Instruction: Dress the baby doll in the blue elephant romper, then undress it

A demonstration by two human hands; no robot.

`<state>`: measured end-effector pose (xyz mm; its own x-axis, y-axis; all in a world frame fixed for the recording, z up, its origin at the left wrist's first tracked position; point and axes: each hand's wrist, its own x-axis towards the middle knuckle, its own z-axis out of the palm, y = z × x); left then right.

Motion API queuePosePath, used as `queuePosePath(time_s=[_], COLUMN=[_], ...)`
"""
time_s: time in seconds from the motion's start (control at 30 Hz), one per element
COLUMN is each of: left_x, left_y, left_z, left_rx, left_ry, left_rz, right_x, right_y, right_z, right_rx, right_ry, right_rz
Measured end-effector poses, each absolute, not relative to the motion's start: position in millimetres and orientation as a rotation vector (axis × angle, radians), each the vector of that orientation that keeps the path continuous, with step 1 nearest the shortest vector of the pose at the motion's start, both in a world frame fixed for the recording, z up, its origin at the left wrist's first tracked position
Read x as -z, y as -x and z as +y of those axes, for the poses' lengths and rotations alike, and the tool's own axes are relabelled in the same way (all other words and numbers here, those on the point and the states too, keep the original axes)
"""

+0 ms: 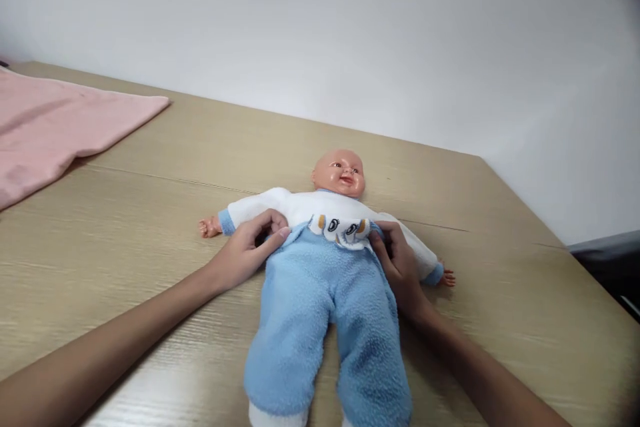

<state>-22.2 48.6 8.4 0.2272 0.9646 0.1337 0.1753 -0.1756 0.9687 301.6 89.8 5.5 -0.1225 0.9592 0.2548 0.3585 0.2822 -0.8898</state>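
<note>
Pink cloth (70, 120) far left of left hand (250, 247), spread on wood-grain table (505, 287). Left hand pinching near-side waist edge of light-blue fleece trousers (300, 300). Between hands: bald baby doll (331, 260) on its back on table, head beyond both hands, trouser legs nearer than both, arms spread outward past each hand. White blue-cuffed top (320, 203), just beyond fingers; bunched eye-print panel (343, 230) at waist, between hands. Right hand (397, 257) pinching opposite waist edge. Hands apart. Far right of right hand: dark object (605, 255), unidentifiable.
</note>
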Motion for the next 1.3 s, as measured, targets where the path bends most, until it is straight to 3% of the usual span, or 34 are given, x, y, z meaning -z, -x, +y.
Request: queuePosePath(time_s=[0.3, 0.6, 0.87, 1.03, 1.17, 1.3], left_x=[-8, -13, -8, -4, -2, 2], left_y=[21, 20, 13, 11, 12, 13], left_z=[51, 50, 47, 42, 38, 37], left_rx=[-1.336, -1.365, -1.485, -1.576, -1.664, -1.726], left_ry=[-1.36, -1.442, -1.569, -1.64, -1.781, -1.96], left_rz=[1.018, 0.983, 1.027, 1.107, 1.186, 1.147], right_x=[-3, -5, -91, -126, -111, -104], right_y=[-302, -303, -255, -172, -111, -89], right_z=[84, 77, 102, 161, 195, 194], right_rx=[-0.803, -0.551, -0.162, -0.425, -0.673, -0.662], right_ry=[1.191, 1.225, 0.969, 0.743, 0.49, 0.449], right_rz=[-1.73, -1.696, -2.164, -2.769, -3.157, -3.205])
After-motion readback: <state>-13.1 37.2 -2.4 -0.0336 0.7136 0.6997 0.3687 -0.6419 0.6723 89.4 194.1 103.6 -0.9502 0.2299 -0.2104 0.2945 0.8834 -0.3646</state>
